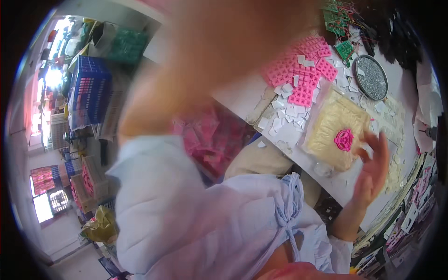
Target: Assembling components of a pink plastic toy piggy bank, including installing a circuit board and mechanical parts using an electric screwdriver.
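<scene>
My right hand (373, 163) is beside a tan pad wrapped in clear plastic (333, 116), its fingers apart and slightly bent, holding nothing I can see. On that pad, just left of the fingertips, lies a small round pink plastic piece with cut-out openings (344, 140). My left arm, in a light blue sleeve, rises across the upper middle. My left hand (261, 32) is very close to the camera and smeared by motion, so its fingers and anything in them cannot be made out.
Pink keypad-like sheets (308, 70) and scattered white paper pieces (289, 112) cover the table's far part. A round dish of small grey bits (371, 77) stands beyond the pad. Green circuit boards (336, 23) with wires lie farther back. Blue crates (91, 93) stand at left.
</scene>
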